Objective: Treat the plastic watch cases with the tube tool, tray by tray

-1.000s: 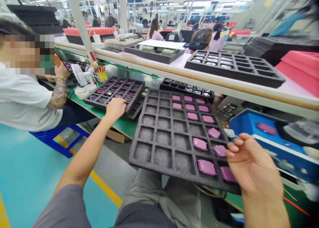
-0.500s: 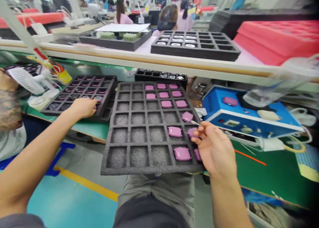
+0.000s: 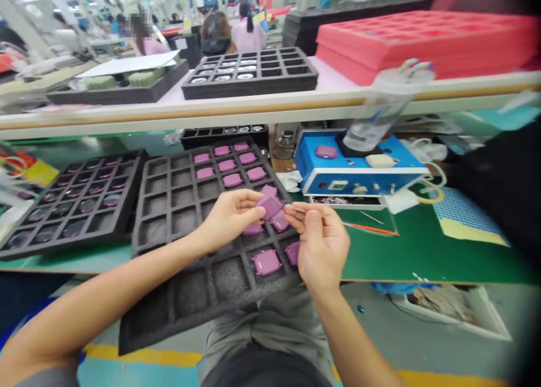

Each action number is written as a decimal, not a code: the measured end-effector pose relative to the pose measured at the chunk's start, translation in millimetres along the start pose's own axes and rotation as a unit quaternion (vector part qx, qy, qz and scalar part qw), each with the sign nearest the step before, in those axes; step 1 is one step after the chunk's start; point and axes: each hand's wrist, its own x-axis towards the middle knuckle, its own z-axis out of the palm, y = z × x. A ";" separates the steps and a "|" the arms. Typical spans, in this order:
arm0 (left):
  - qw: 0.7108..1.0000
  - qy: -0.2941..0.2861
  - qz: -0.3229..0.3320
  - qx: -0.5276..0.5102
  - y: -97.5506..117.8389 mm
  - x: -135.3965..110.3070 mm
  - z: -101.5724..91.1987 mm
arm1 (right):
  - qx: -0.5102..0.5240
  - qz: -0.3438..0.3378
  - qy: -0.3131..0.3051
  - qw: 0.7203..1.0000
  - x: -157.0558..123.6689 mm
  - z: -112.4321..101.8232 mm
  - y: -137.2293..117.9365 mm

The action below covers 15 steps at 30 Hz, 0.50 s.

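My left hand holds a purple case over the black foam tray on my lap. Just right of it, my right hand pinches a thin metal tool whose tip points at that case. Several more purple cases lie in the tray's far cells, and one purple case sits in a near cell below my hands.
A second black tray with dark parts lies to the left. A blue machine with a purple case on top stands to the right on the green bench. A shelf above carries black trays and red trays. Workers sit beyond.
My left hand has left the dark tray on the left and come to the middle with a purple case in it. My right hand moved to meet it. The view swung right.
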 end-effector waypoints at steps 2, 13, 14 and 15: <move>0.999 -0.004 -0.028 -0.041 -9.8 6.8 7.7 | -0.003 -0.014 0.014 1.000 1.0 -0.5 3.6; 0.997 0.054 0.021 -0.058 -19.4 7.1 5.2 | 0.004 -0.015 0.024 1.000 2.2 4.1 6.6; 0.995 0.074 0.017 -0.057 -19.2 8.2 3.4 | 0.012 -0.017 0.021 1.000 4.3 5.7 6.3; 0.994 0.090 0.017 -0.052 -19.5 10.2 1.3 | 0.019 -0.023 0.014 0.999 7.2 7.0 6.3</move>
